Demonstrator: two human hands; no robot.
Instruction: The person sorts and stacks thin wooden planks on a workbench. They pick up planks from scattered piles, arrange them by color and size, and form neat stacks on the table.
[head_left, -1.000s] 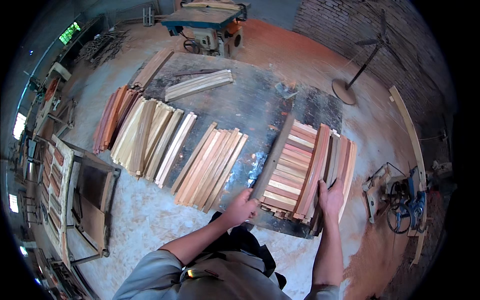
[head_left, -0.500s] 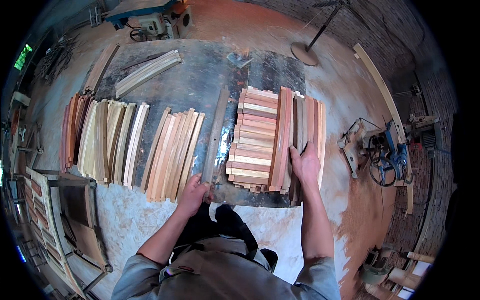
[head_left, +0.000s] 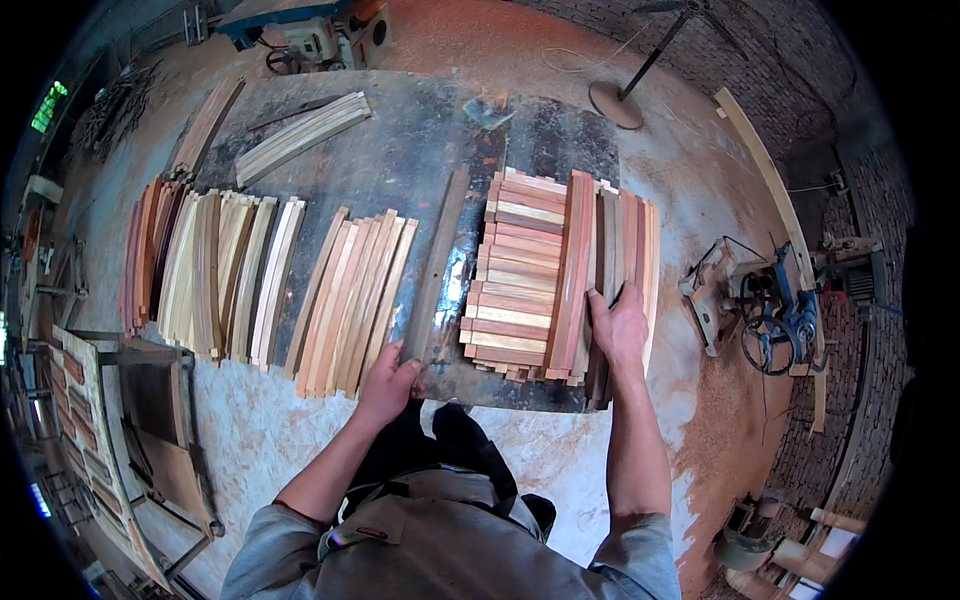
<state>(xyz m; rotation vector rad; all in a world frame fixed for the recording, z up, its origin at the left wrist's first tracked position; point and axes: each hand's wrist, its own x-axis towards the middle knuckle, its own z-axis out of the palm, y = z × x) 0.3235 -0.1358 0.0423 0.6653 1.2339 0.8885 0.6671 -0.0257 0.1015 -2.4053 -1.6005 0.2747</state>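
My left hand [head_left: 388, 385] is closed around the near end of a grey-brown wooden strip [head_left: 440, 265], which lies lengthwise on the dark table with a small dark hole partway along. My right hand [head_left: 621, 328] grips a dark brown strip [head_left: 600, 375] between thumb and fingers, on top of a stack of wood; its fingertips are partly hidden. Beneath and to the left in that stack, short crosswise strips [head_left: 515, 270] in pale and reddish tones form a layer. A reddish strip [head_left: 570, 275] lies lengthwise over them, just left of my right hand.
Left of the grey-brown strip lies a row of pale pinkish strips [head_left: 350, 300], then a larger mixed row [head_left: 220, 270]. Several pale strips [head_left: 305, 138] rest at the table's [head_left: 400, 120] far side. A blue machine [head_left: 790, 315] stands to the right, a wheeled rack [head_left: 130, 440] lower left.
The whole view has shifted slightly. Both hands keep their hold at the same places, and the strips lie as before.
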